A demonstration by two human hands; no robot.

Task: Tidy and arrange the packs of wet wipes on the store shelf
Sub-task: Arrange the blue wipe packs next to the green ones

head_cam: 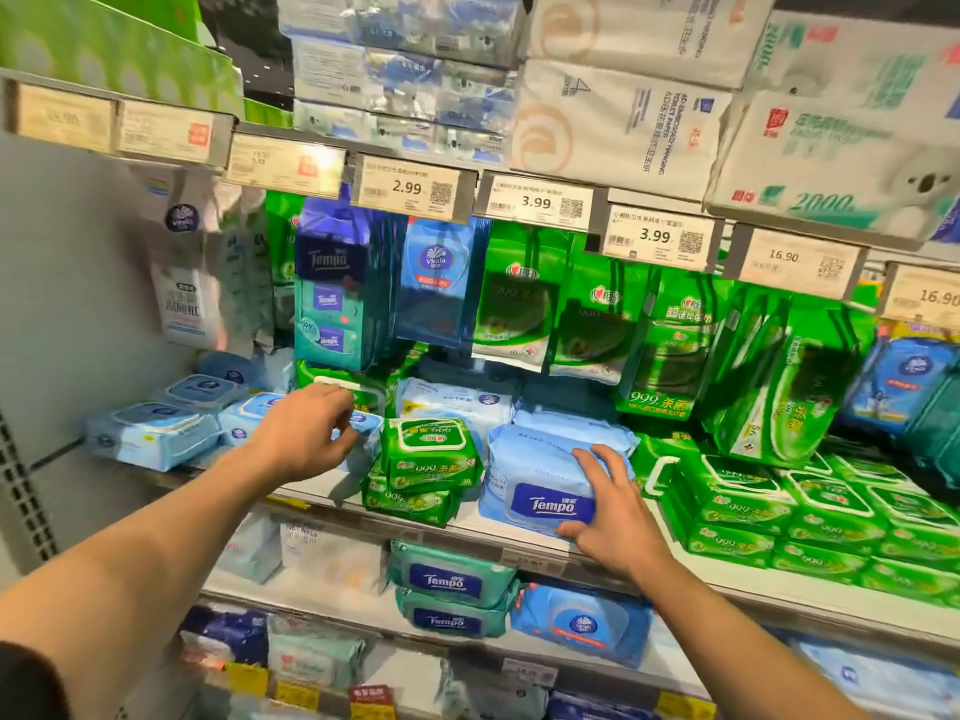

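Note:
My right hand (610, 504) holds the front right corner of a light blue Tempo wipes pack (540, 478) lying at the front of the middle shelf (332, 491). My left hand (306, 433) reaches over a small pale blue pack (363, 439), fingers curled down onto it; the grip itself is hidden. Between the hands stand two stacked green 999 packs (426, 467). More pale blue packs (150, 433) lie at the left, and rows of green packs (810, 517) fill the right.
Hanging blue and green wipe packs (519, 304) dangle above the shelf under price tags (410, 189). Tissue bales (613, 122) fill the top shelf. Tempo packs (452, 579) sit on the lower shelf. A grey side wall (62, 304) closes the left.

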